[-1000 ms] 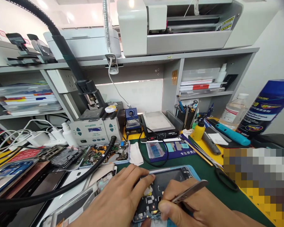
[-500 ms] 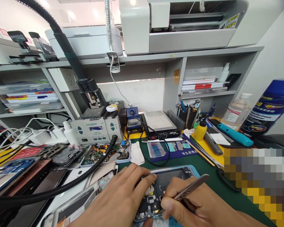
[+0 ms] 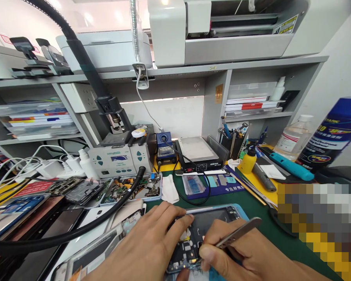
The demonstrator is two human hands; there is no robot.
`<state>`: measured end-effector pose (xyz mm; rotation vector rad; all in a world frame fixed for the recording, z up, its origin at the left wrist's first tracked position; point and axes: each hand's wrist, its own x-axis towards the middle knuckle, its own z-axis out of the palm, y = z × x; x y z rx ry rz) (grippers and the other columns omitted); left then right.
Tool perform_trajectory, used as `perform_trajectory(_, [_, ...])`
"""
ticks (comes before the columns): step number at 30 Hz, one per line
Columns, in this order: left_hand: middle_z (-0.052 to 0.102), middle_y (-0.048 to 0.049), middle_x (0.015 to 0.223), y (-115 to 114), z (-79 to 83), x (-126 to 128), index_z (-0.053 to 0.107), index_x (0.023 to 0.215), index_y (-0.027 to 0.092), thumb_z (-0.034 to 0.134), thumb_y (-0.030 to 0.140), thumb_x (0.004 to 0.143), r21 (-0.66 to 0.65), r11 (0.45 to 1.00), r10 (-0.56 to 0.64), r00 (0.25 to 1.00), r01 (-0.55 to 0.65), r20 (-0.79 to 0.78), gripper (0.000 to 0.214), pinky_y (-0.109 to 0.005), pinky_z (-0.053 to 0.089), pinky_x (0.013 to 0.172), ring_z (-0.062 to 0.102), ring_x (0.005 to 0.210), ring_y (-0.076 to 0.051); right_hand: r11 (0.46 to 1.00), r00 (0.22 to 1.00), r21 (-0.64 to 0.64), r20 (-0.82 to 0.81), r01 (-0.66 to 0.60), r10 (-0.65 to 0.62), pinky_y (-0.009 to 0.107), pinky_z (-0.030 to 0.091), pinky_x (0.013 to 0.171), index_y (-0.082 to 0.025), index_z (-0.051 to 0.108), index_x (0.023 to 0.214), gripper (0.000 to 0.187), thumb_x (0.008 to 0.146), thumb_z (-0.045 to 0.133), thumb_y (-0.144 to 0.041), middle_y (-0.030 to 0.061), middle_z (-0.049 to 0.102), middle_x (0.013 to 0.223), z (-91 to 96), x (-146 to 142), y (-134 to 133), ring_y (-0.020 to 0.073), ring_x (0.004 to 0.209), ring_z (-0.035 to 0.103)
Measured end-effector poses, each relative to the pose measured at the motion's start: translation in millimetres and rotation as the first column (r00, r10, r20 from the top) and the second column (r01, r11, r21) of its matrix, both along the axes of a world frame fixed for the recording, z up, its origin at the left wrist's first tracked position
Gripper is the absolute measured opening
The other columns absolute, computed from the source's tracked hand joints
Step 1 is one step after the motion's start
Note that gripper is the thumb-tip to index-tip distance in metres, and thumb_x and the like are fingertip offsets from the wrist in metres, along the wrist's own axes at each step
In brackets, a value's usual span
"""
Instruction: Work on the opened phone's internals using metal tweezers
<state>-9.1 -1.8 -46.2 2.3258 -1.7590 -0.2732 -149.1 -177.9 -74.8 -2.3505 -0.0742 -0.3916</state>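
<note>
Your left hand (image 3: 148, 238), half open, rests on the ten-o'clock side of the phone (image 3: 197, 231), near six o'clock, long axis hidden; your right hand (image 3: 231, 251) pinches tweezers (image 3: 240, 232) over it.

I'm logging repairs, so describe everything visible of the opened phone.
The opened phone lies over the green mat, inside facing up: a dark, smooth panel toward the far end, small pale and gold, metallic-looking parts nearer, pale blue along its edge. The left hand touches its left side; the right hand, holding a metal tool, hides part of its right.
</note>
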Motion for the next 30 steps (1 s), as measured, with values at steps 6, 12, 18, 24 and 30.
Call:
perform_trajectory(6, [0.06, -0.0064, 0.142, 2, -3.6, 2, 0.059, 0.14, 0.026, 0.068, 0.026, 0.082, -0.01, 1.0, 0.025, 1.0, -0.024, 0.004, 0.059, -0.054, 0.049, 0.111, 0.056, 0.131, -0.033, 0.999, 1.0, -0.024, 0.001, -0.029, 0.029, 0.021, 0.054, 0.063, -0.021, 0.067, 0.084, 0.026, 0.103, 0.051, -0.027, 0.0003, 0.073, 0.078, 2.5, 1, 0, 0.0153, 0.066, 0.07])
perform_trajectory(12, [0.062, -0.0049, 0.141, -1, 0.3, 0, 0.062, 0.137, 0.027, 0.068, 0.028, 0.082, -0.03, 1.0, 0.008, 1.0, -0.007, 0.004, 0.055, -0.049, 0.049, 0.113, 0.055, 0.132, -0.031, 0.998, 0.998, 0.05, 0.054, 0.027, -0.03, 0.017, 0.05, 0.058, -0.021, 0.064, 0.08, 0.021, 0.099, 0.056, -0.018, -0.004, 0.069, 0.071, 13.0, 3, 1, 0.011, 0.06, 0.065])
perform_trajectory(18, [0.06, -0.0057, 0.143, 3, -2.9, 0, 0.058, 0.142, 0.025, 0.067, 0.03, 0.084, 0.008, 1.0, 0.003, 1.0, -0.003, 0.015, 0.059, -0.052, 0.047, 0.115, 0.053, 0.134, -0.032, 0.996, 0.997, 0.057, 0.039, -0.062, 0.06, 0.017, 0.05, 0.058, -0.022, 0.062, 0.075, 0.022, 0.097, 0.058, -0.019, -0.0045, 0.067, 0.068, 4.9, 5, -1, 0.0114, 0.058, 0.064])
perform_trajectory(24, [0.062, -0.0064, 0.141, 2, -2.0, 3, 0.06, 0.14, 0.024, 0.068, 0.031, 0.083, -0.031, 0.999, -0.024, 1.0, 0.024, 0.014, 0.058, -0.052, 0.049, 0.113, 0.055, 0.132, -0.032, 1.0, 0.999, 0.001, 0.01, -0.031, 0.031, 0.02, 0.053, 0.06, -0.022, 0.064, 0.08, 0.024, 0.101, 0.054, -0.025, -0.0018, 0.07, 0.071, -1.4, 5, -2, 0.0142, 0.061, 0.067])
perform_trajectory(30, [0.063, -0.0049, 0.139, 3, -4.8, 4, 0.062, 0.135, 0.028, 0.068, 0.03, 0.082, -0.085, 0.996, -0.013, 1.0, 0.014, 0.016, 0.053, -0.051, 0.052, 0.109, 0.058, 0.129, -0.031, 1.0, 0.999, 0.024, 0.038, 0.005, -0.006, 0.019, 0.053, 0.061, -0.022, 0.064, 0.082, 0.023, 0.102, 0.054, -0.024, -0.0024, 0.07, 0.073, 6.4, -2, 2, 0.0132, 0.063, 0.067])
